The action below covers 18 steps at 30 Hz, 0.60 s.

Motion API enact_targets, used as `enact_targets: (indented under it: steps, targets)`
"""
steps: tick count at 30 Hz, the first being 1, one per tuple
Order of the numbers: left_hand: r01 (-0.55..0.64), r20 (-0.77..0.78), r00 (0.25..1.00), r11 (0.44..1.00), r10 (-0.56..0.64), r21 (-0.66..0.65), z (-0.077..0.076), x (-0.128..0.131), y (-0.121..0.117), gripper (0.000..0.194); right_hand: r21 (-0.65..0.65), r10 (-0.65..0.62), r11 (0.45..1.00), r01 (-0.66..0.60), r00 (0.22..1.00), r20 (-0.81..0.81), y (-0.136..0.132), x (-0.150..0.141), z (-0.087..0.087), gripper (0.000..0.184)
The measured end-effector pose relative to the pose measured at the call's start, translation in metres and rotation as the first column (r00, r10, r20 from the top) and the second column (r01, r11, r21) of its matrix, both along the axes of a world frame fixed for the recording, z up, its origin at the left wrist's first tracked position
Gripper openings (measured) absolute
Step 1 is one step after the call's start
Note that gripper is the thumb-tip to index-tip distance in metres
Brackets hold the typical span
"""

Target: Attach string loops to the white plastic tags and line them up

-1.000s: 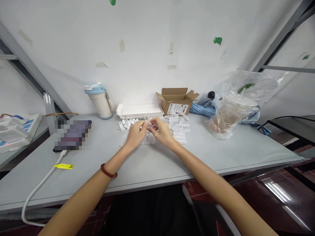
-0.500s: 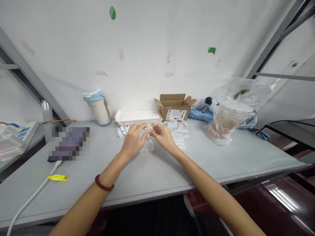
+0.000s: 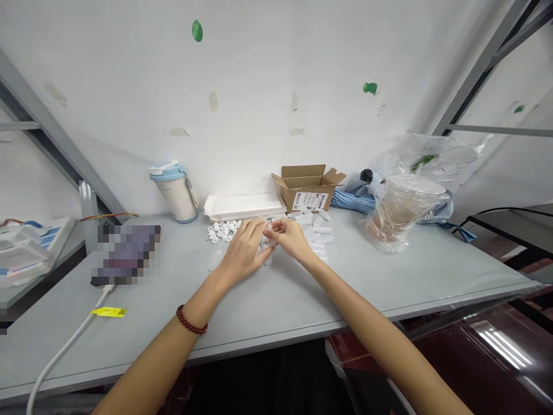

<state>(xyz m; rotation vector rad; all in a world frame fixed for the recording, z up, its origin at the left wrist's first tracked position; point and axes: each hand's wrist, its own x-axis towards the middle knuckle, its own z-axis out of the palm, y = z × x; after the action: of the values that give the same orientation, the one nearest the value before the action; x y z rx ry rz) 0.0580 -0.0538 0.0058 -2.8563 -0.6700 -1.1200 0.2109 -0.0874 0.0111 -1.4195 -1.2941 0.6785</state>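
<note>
My left hand, with a red bead bracelet on its wrist, reaches over the middle of the desk, fingers bent forward and thumb to the right. Between its thumb and fingers shows part of a clear plastic piece, mostly hidden. My right hand meets it from the right, thumb and forefinger pinched at the same spot. Small white round caps lie behind and left of my left hand. Clear flat plastic pieces are spread right of my right hand, and another clear piece lies beside my left hand.
Behind my hands stand a white flat box and an open cardboard box. A tumbler and a charging phone are to the left. On the right are a bagged drink cup and a folded blue umbrella.
My left hand has shifted right and turned flatter, its thumb now lower. A clear piece now shows left of it. More white caps are visible. The view has shifted slightly.
</note>
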Motion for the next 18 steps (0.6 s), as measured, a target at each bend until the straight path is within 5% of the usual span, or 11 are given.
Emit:
enact_targets:
  steps: [7,18]
  targets:
    - [0.032,0.041,0.999,0.998,-0.03,-0.06,-0.002,0.002,0.0,0.032,-0.047,0.023,0.999,-0.019,0.996,0.091,0.003,0.007,0.001,0.021]
    - [0.084,0.064,0.995,0.99,-0.077,-0.114,-0.007,0.006,0.001,0.038,-0.171,0.155,0.977,-0.128,0.976,0.151,-0.008,0.016,0.016,0.014]
